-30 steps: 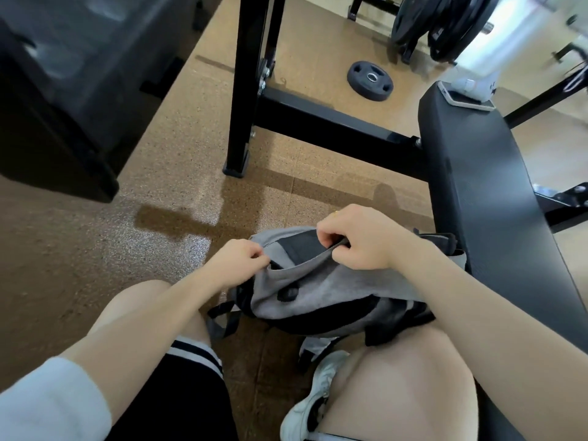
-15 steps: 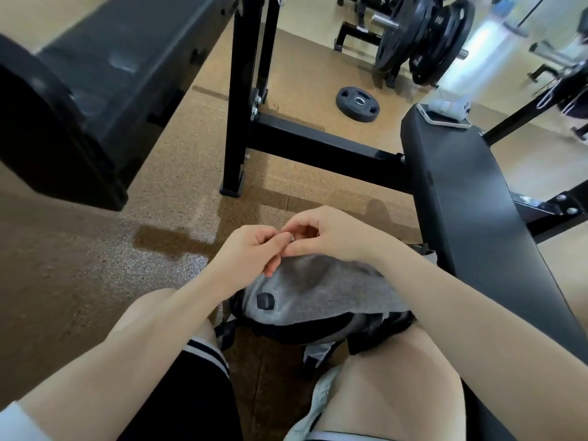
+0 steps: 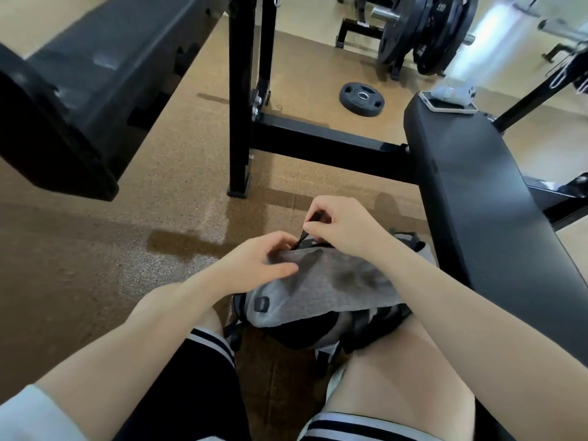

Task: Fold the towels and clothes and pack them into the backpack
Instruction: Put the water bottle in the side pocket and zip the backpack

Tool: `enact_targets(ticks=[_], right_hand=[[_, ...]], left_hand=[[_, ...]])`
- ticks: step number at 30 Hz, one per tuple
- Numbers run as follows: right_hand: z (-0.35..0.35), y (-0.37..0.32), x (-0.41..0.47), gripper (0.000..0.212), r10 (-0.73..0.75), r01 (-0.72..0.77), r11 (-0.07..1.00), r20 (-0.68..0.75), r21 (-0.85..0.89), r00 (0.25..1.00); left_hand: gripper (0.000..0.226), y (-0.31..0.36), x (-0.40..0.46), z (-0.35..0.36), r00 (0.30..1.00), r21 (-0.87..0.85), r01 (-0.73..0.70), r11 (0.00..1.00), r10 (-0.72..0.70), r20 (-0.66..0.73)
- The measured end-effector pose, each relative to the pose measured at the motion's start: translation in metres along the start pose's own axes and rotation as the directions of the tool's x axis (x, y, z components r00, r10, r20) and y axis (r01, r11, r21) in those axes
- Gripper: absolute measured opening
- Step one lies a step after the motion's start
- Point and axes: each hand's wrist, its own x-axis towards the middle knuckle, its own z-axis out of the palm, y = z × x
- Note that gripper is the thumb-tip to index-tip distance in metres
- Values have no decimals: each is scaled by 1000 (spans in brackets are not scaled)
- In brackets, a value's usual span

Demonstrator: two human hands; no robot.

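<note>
Backpack [image 3: 321, 291] sat on floor between knees, grey panel up, beside black surface [image 3: 496, 198]. Left hand [image 3: 257, 262] lay on top edge of fabric, fingers fairly straight, pressing it down, not curled round anything. Right hand [image 3: 337, 227], just past left one at top of bag, had grip clamped on small black zipper pull [image 3: 302, 240], pinched between thumb and finger. No towels or clothes showed. Risk imo: loose fabric bunching near zip could snag slider, or bag sliding if left hand eased off.
</note>
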Motion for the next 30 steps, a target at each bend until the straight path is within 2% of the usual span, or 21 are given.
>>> enact_targets(ticks=[2, 5, 9, 11, 13, 15, 17, 20, 25, 30], right_hand=[[-3, 2, -2, 6, 22, -22, 1000, -22, 9, 1000], [-9, 4, -5, 8, 38, -37, 999, -90, 14, 995], [-31, 11, -7, 7, 69, -63, 997, -195, 40, 978], [-41, 20, -10, 9, 87, -79, 996, -239, 46, 967], [-49, 28, -12, 14, 141, -98, 981, -266, 167, 954], [-52, 32, -13, 16, 169, -106, 956, -217, 274, 961], [-50, 30, -12, 13, 154, -108, 957, -157, 269, 975], [-47, 24, -10, 8, 92, -65, 982, -144, 178, 985], [-43, 33, -15, 5, 91, -65, 990, -220, 123, 971], [-40, 30, -12, 9, 155, -76, 949, -241, 307, 958]], left_hand=[[21, 3, 5, 1, 994, 100, -20, 995, 31, -108], [15, 5, 11, -1, 965, 119, -10, 993, 40, -260], [14, -6, 14, -4, 923, 258, 17, 966, 84, -376], [10, -13, 13, -6, 913, 249, 47, 967, 59, -403], [11, -14, 12, -7, 901, 245, -1, 970, 107, -420], [15, 2, 16, -7, 893, 265, -122, 956, 223, -392], [37, 27, 24, -6, 922, 196, -194, 961, 247, -298], [34, 49, 41, 0, 960, 193, -188, 963, 221, -170], [20, 43, 47, 4, 963, 156, -104, 982, 138, -230], [13, 41, 44, -1, 939, 134, -99, 986, 137, -315]])
